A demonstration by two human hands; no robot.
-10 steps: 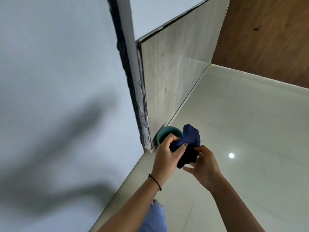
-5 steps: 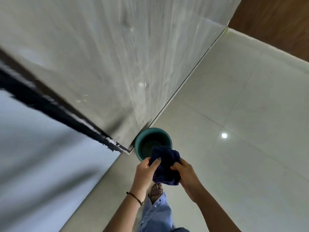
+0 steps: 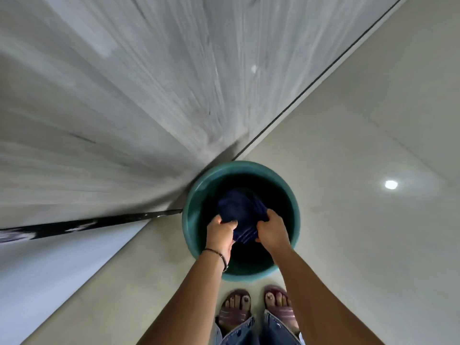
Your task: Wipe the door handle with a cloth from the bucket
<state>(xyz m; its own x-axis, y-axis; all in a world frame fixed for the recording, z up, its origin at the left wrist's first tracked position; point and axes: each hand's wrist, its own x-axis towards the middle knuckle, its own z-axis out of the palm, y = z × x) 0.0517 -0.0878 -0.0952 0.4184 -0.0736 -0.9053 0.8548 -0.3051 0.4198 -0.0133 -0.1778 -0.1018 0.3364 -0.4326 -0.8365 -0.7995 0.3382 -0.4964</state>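
Observation:
A dark blue cloth (image 3: 240,211) hangs over the mouth of a teal bucket (image 3: 193,220) that stands on the floor against the wall. My left hand (image 3: 220,232) grips the cloth's left edge and my right hand (image 3: 272,229) grips its right edge, both above the bucket's dark inside. No door handle is in view.
A grey streaked wall panel (image 3: 149,83) rises at left, with a black strip (image 3: 87,224) and a pale blue wall (image 3: 49,270) below it. Glossy beige floor tiles (image 3: 361,120) spread to the right. My sandalled feet (image 3: 258,307) stand just short of the bucket.
The view has tipped down and closer until the bucket is straight below. Both hands have carried the cloth from beside the rim to over the bucket's opening.

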